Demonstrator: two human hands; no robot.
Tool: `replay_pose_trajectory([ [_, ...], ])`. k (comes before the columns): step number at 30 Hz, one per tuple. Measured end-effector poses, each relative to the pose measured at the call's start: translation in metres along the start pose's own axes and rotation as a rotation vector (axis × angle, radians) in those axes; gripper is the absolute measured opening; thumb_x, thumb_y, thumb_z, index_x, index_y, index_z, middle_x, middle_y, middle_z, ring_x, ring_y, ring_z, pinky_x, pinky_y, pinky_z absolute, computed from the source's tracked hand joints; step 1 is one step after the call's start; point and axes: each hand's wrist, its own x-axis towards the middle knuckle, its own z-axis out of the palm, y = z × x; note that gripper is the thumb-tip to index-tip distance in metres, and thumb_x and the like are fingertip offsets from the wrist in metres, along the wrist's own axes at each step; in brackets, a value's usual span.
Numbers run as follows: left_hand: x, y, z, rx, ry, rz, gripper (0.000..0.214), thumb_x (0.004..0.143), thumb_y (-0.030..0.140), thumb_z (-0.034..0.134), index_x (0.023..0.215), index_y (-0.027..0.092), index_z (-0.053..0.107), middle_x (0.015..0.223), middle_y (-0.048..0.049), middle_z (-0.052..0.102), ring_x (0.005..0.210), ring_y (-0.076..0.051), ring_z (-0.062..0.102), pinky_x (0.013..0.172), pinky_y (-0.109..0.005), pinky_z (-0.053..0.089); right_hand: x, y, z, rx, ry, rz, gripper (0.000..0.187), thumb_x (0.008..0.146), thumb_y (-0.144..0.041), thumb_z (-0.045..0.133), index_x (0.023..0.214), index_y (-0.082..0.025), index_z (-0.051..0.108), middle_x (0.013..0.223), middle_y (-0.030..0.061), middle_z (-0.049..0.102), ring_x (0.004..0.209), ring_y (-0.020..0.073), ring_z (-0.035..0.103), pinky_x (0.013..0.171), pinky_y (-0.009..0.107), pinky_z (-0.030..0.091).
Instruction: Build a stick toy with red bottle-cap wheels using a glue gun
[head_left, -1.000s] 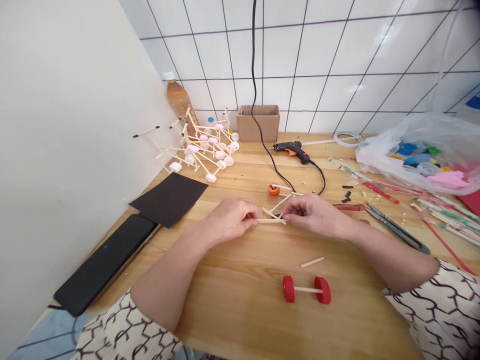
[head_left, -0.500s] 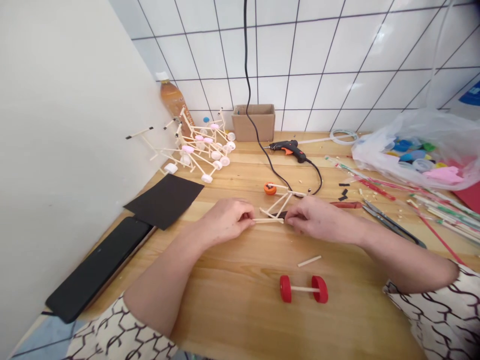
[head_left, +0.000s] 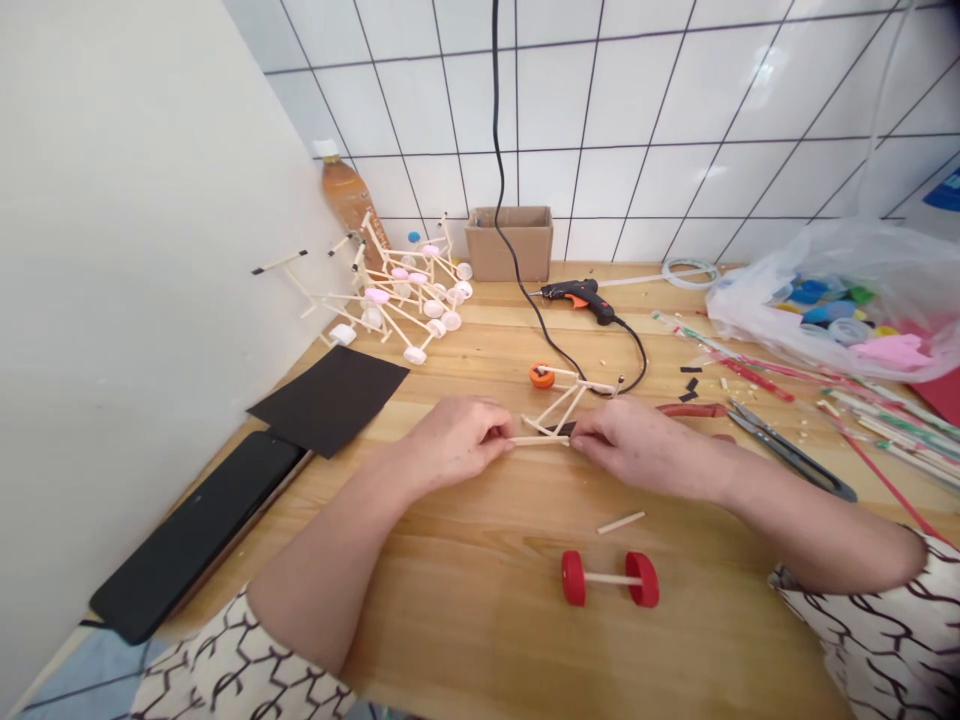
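My left hand (head_left: pixel 469 440) pinches the left end of a thin wooden stick (head_left: pixel 538 441) lying low over the table. At that stick's other end, my right hand (head_left: pixel 619 440) has its thumb and fingers closed; the fingertips meet the frame, though their exact grip is partly hidden. Joined to or touching the stick is a small frame of wooden sticks (head_left: pixel 564 405). An orange bottle cap (head_left: pixel 541 376) sits at its far left. Nearer me lie a loose short stick (head_left: pixel 621 523) and two red caps (head_left: pixel 643 580) joined by a stick axle.
A black glue gun (head_left: pixel 581 296) with its cord lies behind the frame. Right are red-handled pliers (head_left: pixel 694 411), a utility knife (head_left: pixel 791 455), bundled sticks and a plastic bag (head_left: pixel 832 300) of caps. Left are a phone (head_left: pixel 202 535), black sheet (head_left: pixel 330 400) and several stick models (head_left: pixel 405 290).
Hardly anything differs. Both hands keep their places at the stick, and the whole view has shifted very slightly.
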Motion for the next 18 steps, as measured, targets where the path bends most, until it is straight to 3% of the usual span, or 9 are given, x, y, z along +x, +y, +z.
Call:
replay_pose_trajectory([
  [11,0.001,0.002,0.005,0.019,0.024,0.04,0.011,0.079,0.017,0.054,0.078,0.018,0.065,0.078,-0.0004,0.065,0.069,-0.013,0.058,0.062,-0.023,0.04,0.001,-0.002,0.002,-0.039,-0.029,-0.001,0.026,0.082,-0.018,0.039,0.061,-0.017,0.054,0.06,0.001,0.058,0.053,0.0097,0.048,0.052,0.022,0.033],
  [18,0.002,0.003,0.013,0.131,0.115,0.16,0.012,0.081,0.016,0.052,0.079,0.016,0.064,0.078,-0.0024,0.065,0.072,-0.015,0.059,0.066,-0.025,0.044,0.001,-0.003,0.004,-0.037,-0.007,0.027,0.023,0.082,-0.018,0.04,0.065,-0.017,0.056,0.064,0.0025,0.061,0.054,0.0107,0.05,0.052,0.022,0.034],
])
